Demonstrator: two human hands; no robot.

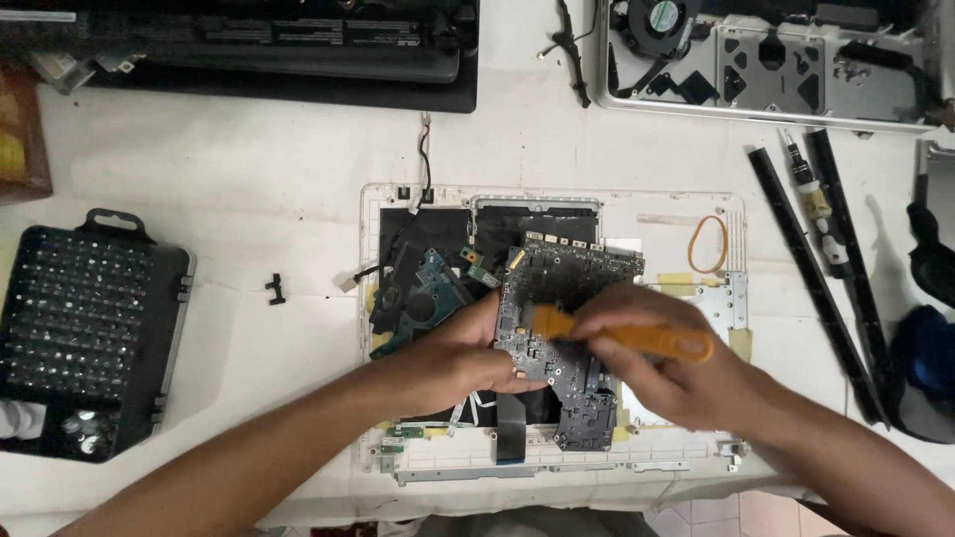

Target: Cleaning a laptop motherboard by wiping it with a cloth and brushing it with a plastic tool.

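A dark laptop mainboard is lifted at a tilt over an opened white laptop case. My left hand grips the board's left lower edge. My right hand holds an orange plastic pry tool, whose tip rests on the board near my left thumb. A blue-green drive board lies in the case to the left of the mainboard. Black ribbon cable shows under the board near the case's front edge.
A black screwdriver bit case lies open at the left. A black laptop and a silver opened chassis with a fan sit at the back. Black strips and a screwdriver lie at right. A rubber band rests on the case.
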